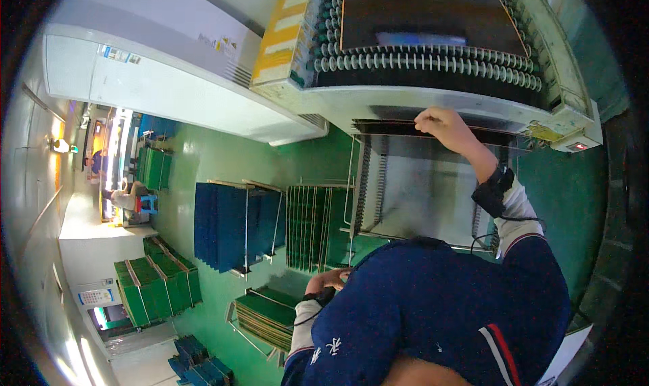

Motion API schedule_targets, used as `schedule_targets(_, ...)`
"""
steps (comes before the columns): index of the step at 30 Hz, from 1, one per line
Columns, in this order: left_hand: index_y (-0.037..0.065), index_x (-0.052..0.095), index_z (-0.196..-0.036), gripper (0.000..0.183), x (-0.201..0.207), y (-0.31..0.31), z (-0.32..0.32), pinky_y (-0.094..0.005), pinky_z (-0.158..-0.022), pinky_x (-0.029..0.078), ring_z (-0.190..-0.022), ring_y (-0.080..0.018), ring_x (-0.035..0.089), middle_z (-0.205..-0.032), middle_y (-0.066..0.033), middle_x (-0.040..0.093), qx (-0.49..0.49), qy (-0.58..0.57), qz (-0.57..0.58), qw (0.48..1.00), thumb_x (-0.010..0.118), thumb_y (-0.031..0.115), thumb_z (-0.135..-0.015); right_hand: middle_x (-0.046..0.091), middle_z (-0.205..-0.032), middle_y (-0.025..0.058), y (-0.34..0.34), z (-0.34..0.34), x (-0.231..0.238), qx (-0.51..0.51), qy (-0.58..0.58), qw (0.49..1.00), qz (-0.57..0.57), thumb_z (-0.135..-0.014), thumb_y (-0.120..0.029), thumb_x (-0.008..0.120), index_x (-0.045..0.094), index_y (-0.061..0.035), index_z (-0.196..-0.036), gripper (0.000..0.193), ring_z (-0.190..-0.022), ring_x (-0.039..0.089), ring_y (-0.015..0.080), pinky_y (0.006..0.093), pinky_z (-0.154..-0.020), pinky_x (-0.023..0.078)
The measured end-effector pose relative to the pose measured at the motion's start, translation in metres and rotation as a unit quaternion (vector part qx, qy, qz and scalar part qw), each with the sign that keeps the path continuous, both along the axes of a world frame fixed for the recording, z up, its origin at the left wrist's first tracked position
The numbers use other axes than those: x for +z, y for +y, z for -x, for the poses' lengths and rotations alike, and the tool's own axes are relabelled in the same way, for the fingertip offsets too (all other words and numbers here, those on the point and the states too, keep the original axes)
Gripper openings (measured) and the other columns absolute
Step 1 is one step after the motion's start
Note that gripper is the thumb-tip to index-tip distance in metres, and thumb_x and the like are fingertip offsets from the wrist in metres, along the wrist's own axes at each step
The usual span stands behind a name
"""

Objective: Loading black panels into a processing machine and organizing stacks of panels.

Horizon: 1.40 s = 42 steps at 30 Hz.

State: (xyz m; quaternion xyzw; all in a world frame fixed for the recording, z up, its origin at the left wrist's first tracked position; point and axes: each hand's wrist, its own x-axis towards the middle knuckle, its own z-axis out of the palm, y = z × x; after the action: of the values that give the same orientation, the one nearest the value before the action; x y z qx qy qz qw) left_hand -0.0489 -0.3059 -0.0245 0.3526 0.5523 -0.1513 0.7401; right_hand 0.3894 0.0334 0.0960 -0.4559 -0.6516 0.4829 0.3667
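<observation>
My right hand (443,127) is stretched over a slotted metal rack (412,183) in front of the roller machine. Its fingers are closed at the top edge of a thin dark panel (385,128) that stands upright at the rack's far end. Low at my left side, my left hand (331,278) is partly hidden behind my body, near a rack of green panels (307,227); its fingertips do not show. Another large dark panel (433,14) lies flat on the machine's white rollers (426,63).
A long white cabinet (169,92) adjoins the machine at the left. Blue panels (226,224), stacked green panels (270,315) and more green panels (155,284) stand in racks on the green floor (223,149). A person (126,198) sits on a blue stool far left.
</observation>
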Motion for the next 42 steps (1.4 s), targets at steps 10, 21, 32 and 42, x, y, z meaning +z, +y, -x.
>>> schedule_targets(10, 0.012, 0.036, -0.147, 0.091, -0.004, 0.002, -0.004, -0.0379, -0.088, 0.05, -0.11, -0.024, 0.059, -0.138, -0.0108, 0.052, 0.005, -0.025, -0.005, 1.0, 0.079, 0.011, -0.066, 0.064, -0.103, 0.0167, -0.046, -0.007, -0.011, -0.035, -0.244, 0.946, -0.209, -0.08, -0.018, 0.069, 0.062, -0.0044, -0.108, 0.031, -0.1, 0.059, 0.0362, 0.0438, -0.085, 0.048)
schedule_targets(21, 0.015, 0.039, -0.145, 0.091, 0.012, -0.013, 0.001, -0.039, -0.085, 0.049, -0.109, -0.0244, 0.059, -0.131, -0.0115, 0.058, -0.028, -0.007, -0.08, 0.996, 0.079, 0.013, -0.064, 0.065, -0.089, 0.0208, -0.033, -0.016, -0.046, 0.005, -0.453, 0.886, -0.101, -0.079, -0.02, 0.069, 0.062, -0.0016, -0.092, 0.023, -0.09, 0.062, 0.0383, 0.0485, -0.077, 0.048)
schedule_targets(32, 0.027, 0.035, -0.146, 0.09, 0.021, -0.024, -0.005, -0.041, -0.081, 0.051, -0.106, -0.0245, 0.062, -0.129, -0.0098, 0.059, 0.011, 0.019, -0.048, 0.999, 0.079, 0.02, -0.068, 0.065, -0.091, 0.018, -0.014, -0.019, -0.061, 0.018, -0.507, 0.856, -0.1, -0.081, -0.022, 0.069, 0.063, -0.0033, -0.094, 0.024, -0.092, 0.063, 0.0376, 0.0479, -0.077, 0.049)
schedule_targets(42, 0.025, 0.034, -0.147, 0.086, -0.04, 0.009, 0.039, -0.0425, -0.083, 0.05, -0.109, -0.0271, 0.06, -0.129, -0.0093, 0.058, -0.085, -0.024, -0.05, 0.995, 0.076, 0.019, -0.073, 0.066, -0.095, 0.0188, -0.019, -0.009, -0.066, -0.016, -0.511, 0.855, -0.084, -0.077, -0.025, 0.072, 0.064, -0.0028, -0.097, 0.031, -0.093, 0.062, 0.0377, 0.0472, -0.08, 0.049)
